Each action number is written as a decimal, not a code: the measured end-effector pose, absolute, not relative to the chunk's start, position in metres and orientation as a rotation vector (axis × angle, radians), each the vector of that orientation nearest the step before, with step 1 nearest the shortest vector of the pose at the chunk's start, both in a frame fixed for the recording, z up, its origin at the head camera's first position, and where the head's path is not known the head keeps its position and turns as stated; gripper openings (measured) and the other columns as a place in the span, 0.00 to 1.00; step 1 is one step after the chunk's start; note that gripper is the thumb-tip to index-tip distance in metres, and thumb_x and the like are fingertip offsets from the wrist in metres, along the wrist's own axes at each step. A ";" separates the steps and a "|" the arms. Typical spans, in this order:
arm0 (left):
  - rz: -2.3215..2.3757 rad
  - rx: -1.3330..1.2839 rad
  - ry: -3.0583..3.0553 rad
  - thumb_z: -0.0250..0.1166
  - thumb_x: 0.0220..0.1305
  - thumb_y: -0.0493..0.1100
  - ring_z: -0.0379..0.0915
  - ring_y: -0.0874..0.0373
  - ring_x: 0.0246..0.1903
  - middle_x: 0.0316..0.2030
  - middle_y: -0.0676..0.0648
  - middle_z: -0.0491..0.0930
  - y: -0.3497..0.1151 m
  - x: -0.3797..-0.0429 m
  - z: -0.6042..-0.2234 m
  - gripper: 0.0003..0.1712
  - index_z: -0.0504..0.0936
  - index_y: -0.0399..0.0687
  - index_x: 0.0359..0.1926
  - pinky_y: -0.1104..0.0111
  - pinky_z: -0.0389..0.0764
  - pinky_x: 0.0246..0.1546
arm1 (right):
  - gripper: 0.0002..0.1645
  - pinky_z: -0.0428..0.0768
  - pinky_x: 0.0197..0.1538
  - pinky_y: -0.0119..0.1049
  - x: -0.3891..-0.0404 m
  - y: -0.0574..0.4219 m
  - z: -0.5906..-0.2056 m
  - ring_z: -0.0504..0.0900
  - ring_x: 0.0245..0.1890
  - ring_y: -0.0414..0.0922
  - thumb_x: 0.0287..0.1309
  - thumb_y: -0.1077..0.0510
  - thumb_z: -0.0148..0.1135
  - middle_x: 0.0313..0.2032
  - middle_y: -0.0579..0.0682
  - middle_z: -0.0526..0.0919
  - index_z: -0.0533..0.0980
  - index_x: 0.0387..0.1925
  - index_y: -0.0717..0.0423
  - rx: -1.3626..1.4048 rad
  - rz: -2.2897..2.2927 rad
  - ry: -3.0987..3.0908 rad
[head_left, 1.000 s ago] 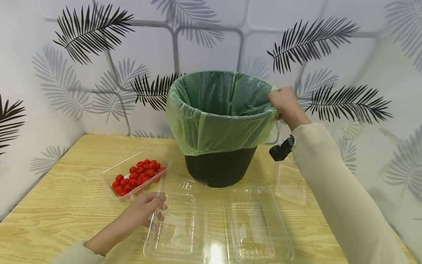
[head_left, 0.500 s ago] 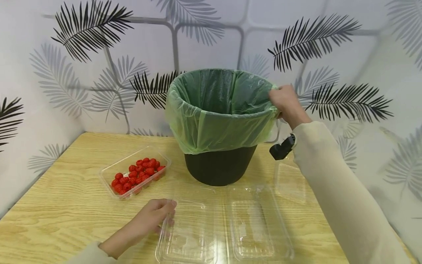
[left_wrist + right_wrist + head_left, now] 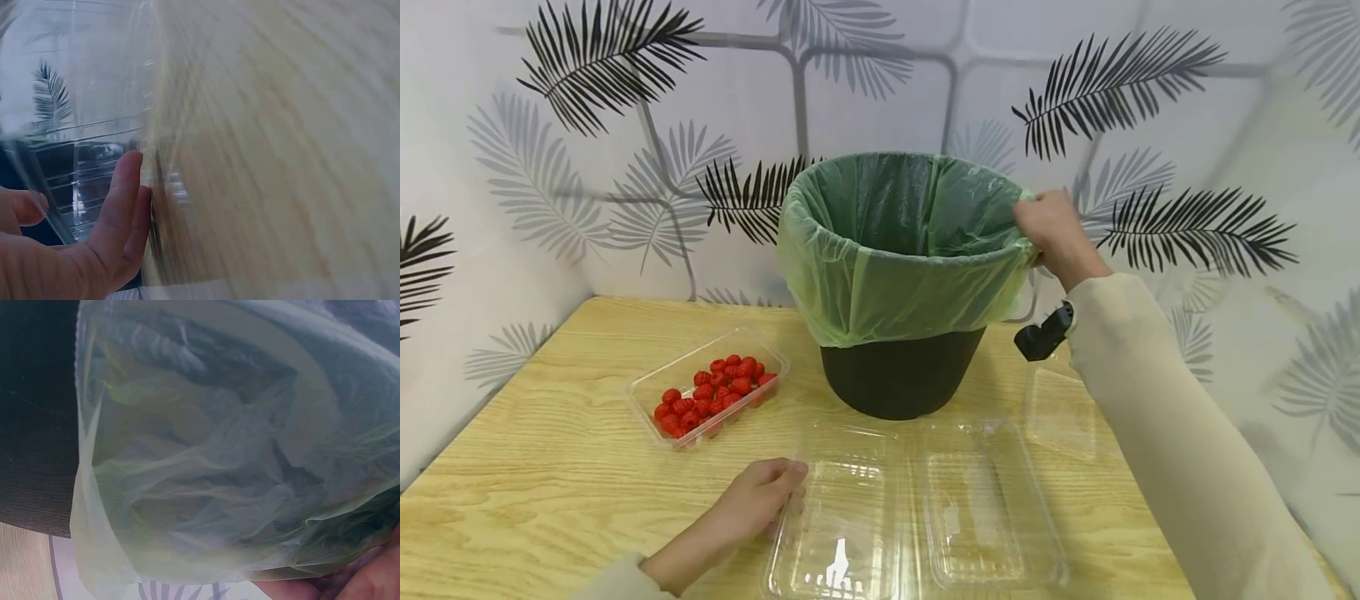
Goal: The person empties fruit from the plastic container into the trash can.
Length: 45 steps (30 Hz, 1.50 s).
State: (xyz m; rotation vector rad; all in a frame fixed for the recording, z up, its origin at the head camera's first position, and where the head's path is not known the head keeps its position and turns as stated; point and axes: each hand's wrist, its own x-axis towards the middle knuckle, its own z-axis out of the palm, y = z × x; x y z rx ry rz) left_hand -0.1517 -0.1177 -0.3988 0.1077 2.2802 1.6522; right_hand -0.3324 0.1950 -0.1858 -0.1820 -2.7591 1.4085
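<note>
My left hand [image 3: 748, 504] pinches the left edge of a clear plastic clamshell container [image 3: 842, 492]. In the left wrist view the fingers [image 3: 119, 200] lie along one side of its see-through wall, with the thumb [image 3: 28, 206] on the other. Its right half [image 3: 973, 517] lies flat alongside; whether the halves join is unclear. My right hand [image 3: 1056, 229] grips the right rim of a black bin [image 3: 898, 379] that wears a green bin liner [image 3: 917, 300]. From the right wrist, the liner [image 3: 206, 456] fills most of the view, with part of the hand at the lower right corner.
A clear tray [image 3: 643, 390] of red raspberries [image 3: 715, 396] sits at the left on the wooden table [image 3: 550, 467]. Another clear plastic piece [image 3: 1060, 417] lies right of the bin. Behind the bin rises a leaf-patterned wall [image 3: 880, 108].
My left hand has moved right and slightly toward me, shifting the clamshell's left half the same way. My right hand stays on the bin's rim.
</note>
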 end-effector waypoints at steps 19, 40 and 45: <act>1.641 -0.188 2.336 0.44 0.72 0.45 0.71 0.56 0.31 0.36 0.42 0.74 -0.129 -0.157 -0.397 0.24 0.68 0.29 0.57 0.66 0.79 0.27 | 0.10 0.75 0.33 0.42 -0.332 0.193 -0.187 0.62 0.24 0.42 0.62 0.61 0.35 0.33 0.51 0.56 0.52 0.24 0.51 -0.185 1.377 -2.778; 1.590 -0.061 2.403 0.41 0.75 0.48 0.76 0.60 0.34 0.42 0.42 0.75 -0.187 -0.170 -0.351 0.28 0.60 0.28 0.62 0.67 0.80 0.33 | 0.08 0.79 0.48 0.50 -0.332 0.192 -0.188 0.65 0.32 0.45 0.63 0.60 0.34 0.52 0.57 0.60 0.53 0.27 0.51 -0.187 1.456 -2.772; 1.561 0.013 2.461 0.38 0.76 0.49 0.75 0.62 0.31 0.41 0.43 0.75 -0.205 -0.182 -0.327 0.28 0.62 0.28 0.61 0.69 0.81 0.31 | 0.11 0.76 0.39 0.45 -0.332 0.193 -0.186 0.62 0.28 0.44 0.65 0.59 0.34 0.45 0.54 0.60 0.51 0.25 0.51 -0.186 1.392 -2.796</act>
